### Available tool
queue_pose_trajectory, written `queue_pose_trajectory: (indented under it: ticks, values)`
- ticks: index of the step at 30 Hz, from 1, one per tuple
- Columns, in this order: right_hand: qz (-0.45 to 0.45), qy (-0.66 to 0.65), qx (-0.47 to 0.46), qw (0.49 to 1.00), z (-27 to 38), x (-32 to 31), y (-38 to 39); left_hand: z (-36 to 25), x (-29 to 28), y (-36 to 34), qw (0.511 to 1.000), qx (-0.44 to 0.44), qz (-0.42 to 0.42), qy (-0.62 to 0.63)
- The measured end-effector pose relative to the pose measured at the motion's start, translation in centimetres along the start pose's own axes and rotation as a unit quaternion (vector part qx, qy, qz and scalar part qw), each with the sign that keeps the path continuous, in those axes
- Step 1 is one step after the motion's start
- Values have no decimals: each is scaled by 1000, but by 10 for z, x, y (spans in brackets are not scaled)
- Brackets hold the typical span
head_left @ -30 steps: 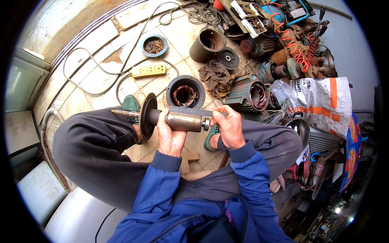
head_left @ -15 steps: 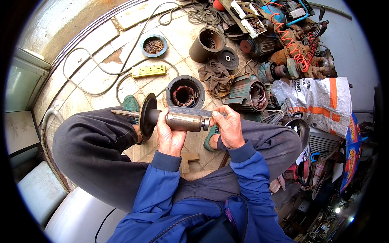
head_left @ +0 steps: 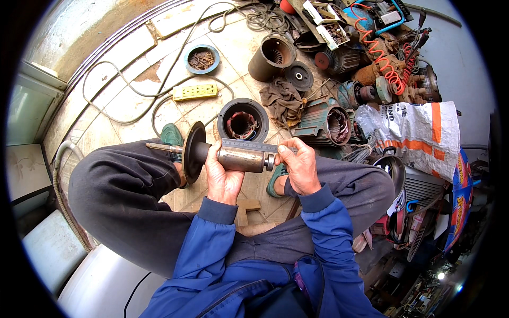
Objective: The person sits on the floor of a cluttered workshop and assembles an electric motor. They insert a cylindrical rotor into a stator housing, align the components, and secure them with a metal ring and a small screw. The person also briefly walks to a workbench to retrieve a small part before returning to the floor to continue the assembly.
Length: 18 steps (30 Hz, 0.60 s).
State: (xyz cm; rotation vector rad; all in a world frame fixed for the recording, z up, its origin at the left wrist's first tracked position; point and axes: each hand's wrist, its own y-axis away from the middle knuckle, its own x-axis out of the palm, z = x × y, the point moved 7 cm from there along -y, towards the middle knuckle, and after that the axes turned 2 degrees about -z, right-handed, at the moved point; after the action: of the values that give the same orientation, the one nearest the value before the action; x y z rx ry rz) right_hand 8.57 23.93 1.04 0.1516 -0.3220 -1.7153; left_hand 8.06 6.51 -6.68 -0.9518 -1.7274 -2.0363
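A motor rotor [head_left: 241, 159] lies level across my lap, its thin shaft pointing left through a dark round flange [head_left: 194, 154]. My left hand [head_left: 223, 177] is wrapped round the rotor's body from below, just right of the flange. Along the top of the rotor runs a grey steel ruler [head_left: 249, 146] with fine markings. My right hand [head_left: 298, 166] pinches the ruler's right end, close to the bearing [head_left: 270, 161] on the rotor's right end. Beyond the rotor, a motor housing [head_left: 243, 122] with copper windings inside stands on the floor.
A yellow power strip [head_left: 195, 92], its cable, and a blue bowl of bolts [head_left: 202, 59] lie ahead on the tiles. Right of them are a hollow metal cylinder [head_left: 272, 57], a brown rag [head_left: 282, 102] and a green motor casing [head_left: 322, 123]. A white sack [head_left: 419, 135] stands farther right.
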Motion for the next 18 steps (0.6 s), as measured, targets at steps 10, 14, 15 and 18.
queue_pose_trajectory:
  ticks: [10, 14, 15, 18]
  values:
    - [-15, 14, 8, 1000, -2, -1, 0, -1, -4, -3, 1000, -8, 4, 16]
    - [-48, 32, 15, 998, -3, -2, 4, 2, -8, -7, 1000, -27, 8, 1]
    - [-39, 37, 7, 999, -6, -2, 2, 0, -9, -7, 1000, -24, 10, -8]
    - [-50, 43, -15, 998, 14, -10, 0, -8, -21, -16, 1000, 2, -11, -18]
